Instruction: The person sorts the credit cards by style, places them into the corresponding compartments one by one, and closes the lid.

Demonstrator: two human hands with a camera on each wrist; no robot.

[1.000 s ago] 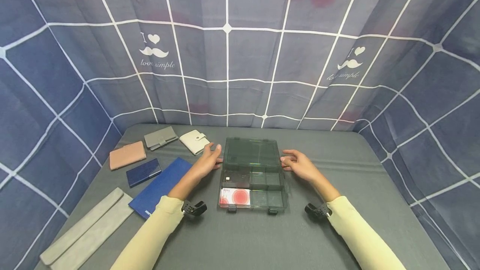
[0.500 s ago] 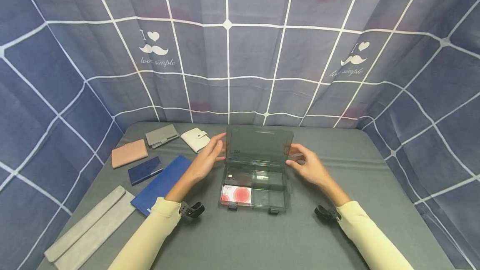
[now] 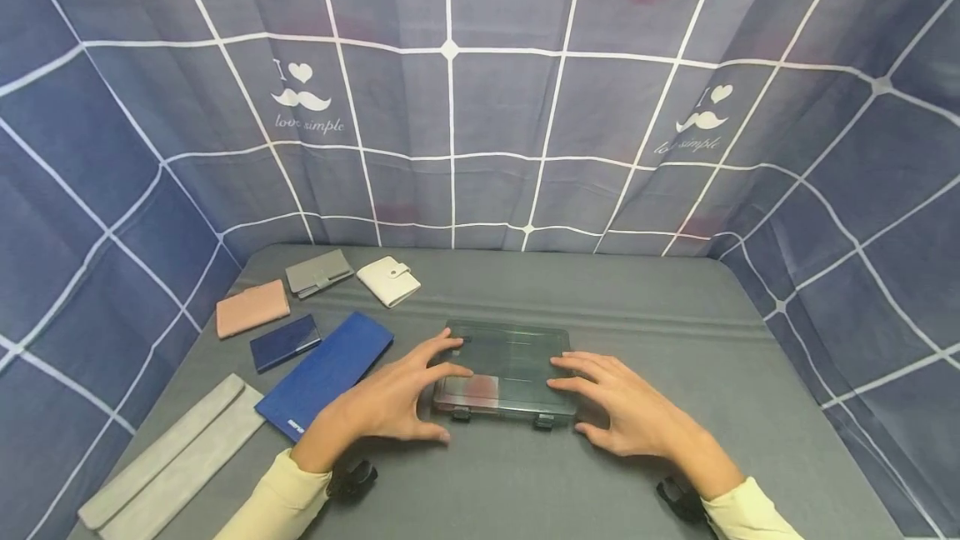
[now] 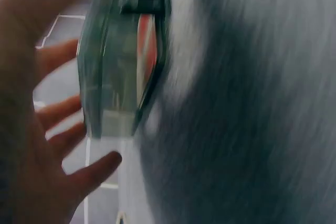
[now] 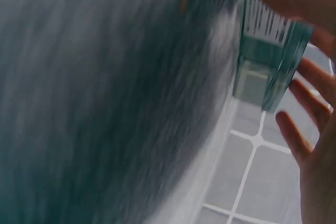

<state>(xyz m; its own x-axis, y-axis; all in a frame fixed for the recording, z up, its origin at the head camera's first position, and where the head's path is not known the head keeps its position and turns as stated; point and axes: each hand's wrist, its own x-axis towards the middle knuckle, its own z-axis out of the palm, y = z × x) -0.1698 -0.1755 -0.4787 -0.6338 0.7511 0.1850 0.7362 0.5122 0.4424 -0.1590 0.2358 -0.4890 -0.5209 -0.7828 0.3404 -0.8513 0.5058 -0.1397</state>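
A translucent dark-green plastic box (image 3: 517,357) lies on the grey cloth with its lid down over the base. Through the lid a red-and-white card (image 3: 482,390) shows at the front left. My left hand (image 3: 393,394) reaches over the box's left side, fingertips at the lid, thumb low in front of the left edge. On the other side my right hand (image 3: 633,407) has its fingertips at the lid's right edge, thumb apart from the fingers. In the right wrist view a white barcode label (image 5: 265,20) marks the box's side. Two dark latches (image 3: 543,421) sit along the front.
On the left lie a blue folder (image 3: 326,373), a small navy case (image 3: 285,344), a pink wallet (image 3: 252,309), a grey wallet (image 3: 318,273) and a white wallet (image 3: 388,280). A long light-grey pouch (image 3: 168,461) is nearest the left edge. A checked curtain (image 3: 495,107) encloses the table.
The lid has swung up from lying open at the back and come down over the base. Both hands have moved with it toward the front.
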